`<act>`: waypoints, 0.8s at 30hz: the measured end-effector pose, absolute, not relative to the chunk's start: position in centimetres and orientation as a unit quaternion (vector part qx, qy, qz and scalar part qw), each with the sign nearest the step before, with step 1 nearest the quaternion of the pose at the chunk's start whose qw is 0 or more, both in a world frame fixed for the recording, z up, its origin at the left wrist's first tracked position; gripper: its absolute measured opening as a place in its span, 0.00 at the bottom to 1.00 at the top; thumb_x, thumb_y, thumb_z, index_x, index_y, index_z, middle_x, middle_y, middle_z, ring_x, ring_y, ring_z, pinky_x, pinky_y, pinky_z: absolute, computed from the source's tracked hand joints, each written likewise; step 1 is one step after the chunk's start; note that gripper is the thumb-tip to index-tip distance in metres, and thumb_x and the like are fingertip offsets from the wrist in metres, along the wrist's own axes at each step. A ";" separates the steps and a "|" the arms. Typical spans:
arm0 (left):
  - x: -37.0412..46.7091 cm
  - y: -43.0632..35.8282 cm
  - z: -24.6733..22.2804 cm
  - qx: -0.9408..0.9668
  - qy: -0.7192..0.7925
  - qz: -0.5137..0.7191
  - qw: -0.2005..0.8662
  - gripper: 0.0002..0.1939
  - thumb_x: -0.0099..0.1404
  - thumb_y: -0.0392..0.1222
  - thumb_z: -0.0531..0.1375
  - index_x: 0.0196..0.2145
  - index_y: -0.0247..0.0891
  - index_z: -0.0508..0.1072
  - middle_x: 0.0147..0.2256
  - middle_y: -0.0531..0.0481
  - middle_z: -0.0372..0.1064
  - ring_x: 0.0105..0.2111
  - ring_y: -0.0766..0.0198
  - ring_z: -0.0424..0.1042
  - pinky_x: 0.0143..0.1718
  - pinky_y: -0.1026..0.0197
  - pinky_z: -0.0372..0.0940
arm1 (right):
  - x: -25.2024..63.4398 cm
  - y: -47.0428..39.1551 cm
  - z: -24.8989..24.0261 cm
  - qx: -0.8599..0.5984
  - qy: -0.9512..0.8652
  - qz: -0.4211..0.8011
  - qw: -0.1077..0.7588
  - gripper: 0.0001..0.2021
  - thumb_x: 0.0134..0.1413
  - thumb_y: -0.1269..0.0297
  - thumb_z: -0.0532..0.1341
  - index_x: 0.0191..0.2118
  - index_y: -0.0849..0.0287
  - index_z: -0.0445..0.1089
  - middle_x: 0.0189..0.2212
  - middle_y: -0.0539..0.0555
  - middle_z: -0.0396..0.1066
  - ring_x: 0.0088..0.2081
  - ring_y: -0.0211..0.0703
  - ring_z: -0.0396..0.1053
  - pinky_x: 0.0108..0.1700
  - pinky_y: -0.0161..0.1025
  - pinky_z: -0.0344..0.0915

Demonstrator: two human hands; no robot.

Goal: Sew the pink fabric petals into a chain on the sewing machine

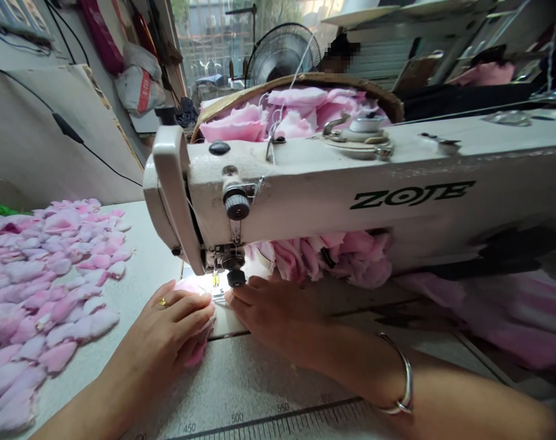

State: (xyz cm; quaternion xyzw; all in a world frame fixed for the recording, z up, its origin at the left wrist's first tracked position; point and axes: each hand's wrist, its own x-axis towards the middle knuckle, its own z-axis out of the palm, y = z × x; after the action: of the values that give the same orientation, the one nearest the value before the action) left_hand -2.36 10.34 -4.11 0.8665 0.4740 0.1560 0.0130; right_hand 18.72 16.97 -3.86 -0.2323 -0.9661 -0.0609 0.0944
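A white sewing machine stands over the table, its presser foot lit by a small lamp. My left hand, with a ring on one finger, lies just left of the foot, its bent fingers closed on a pink fabric piece that hangs out below the palm. Right of the foot, my right hand rests with its fingers curled and pressed together, the tips at the needle plate. What those tips hold, if anything, is hidden. Bunched pink fabric lies behind my right hand, under the machine's arm.
Many small pink and lilac fabric pieces are heaped on the table at left. A large basket of pink fabric stands behind the machine, near a fan. A printed ruler runs along the front edge. More pink cloth lies at right.
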 end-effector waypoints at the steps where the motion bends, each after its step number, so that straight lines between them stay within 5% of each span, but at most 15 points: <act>1: -2.5 10.3 -4.2 0.866 0.478 0.147 0.013 0.16 0.65 0.35 0.56 0.49 0.47 0.68 0.47 0.53 0.71 0.45 0.58 0.68 0.58 0.41 0.52 | 18.7 17.1 -3.9 -0.234 -0.967 -0.056 0.088 0.08 0.56 0.78 0.57 0.34 0.60 0.70 0.31 0.51 0.68 0.34 0.45 0.65 0.27 0.44 0.56; 5: -2.6 10.6 -4.5 0.867 0.483 0.119 -0.012 0.17 0.65 0.34 0.55 0.51 0.46 0.67 0.49 0.49 0.68 0.47 0.57 0.67 0.59 0.36 0.47 | 18.8 17.5 -3.8 -0.235 -0.967 -0.058 0.075 0.06 0.55 0.77 0.59 0.35 0.60 0.70 0.30 0.52 0.68 0.33 0.45 0.65 0.26 0.43 0.56; 13: -1.9 12.3 -4.9 0.854 0.506 0.109 -0.048 0.15 0.67 0.33 0.54 0.50 0.41 0.69 0.44 0.46 0.68 0.46 0.53 0.64 0.54 0.37 0.54 | 18.6 18.6 -4.0 -0.305 -0.943 -0.079 0.110 0.08 0.59 0.76 0.55 0.33 0.60 0.69 0.29 0.53 0.69 0.31 0.42 0.66 0.23 0.42 0.48; 24: -1.7 12.5 -4.4 0.860 0.487 0.153 -0.001 0.13 0.68 0.34 0.52 0.48 0.41 0.69 0.45 0.46 0.68 0.45 0.55 0.63 0.48 0.47 0.60 | 18.4 18.5 -3.9 -0.329 -0.936 -0.067 0.105 0.07 0.58 0.75 0.56 0.31 0.59 0.68 0.26 0.52 0.69 0.30 0.42 0.65 0.27 0.41 0.50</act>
State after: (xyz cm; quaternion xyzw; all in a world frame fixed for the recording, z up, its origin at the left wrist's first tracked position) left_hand -1.66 12.48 -4.41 0.8598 0.4872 0.1529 -0.0007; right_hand 18.39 18.48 -3.94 -0.3293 -0.9360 -0.0667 0.1055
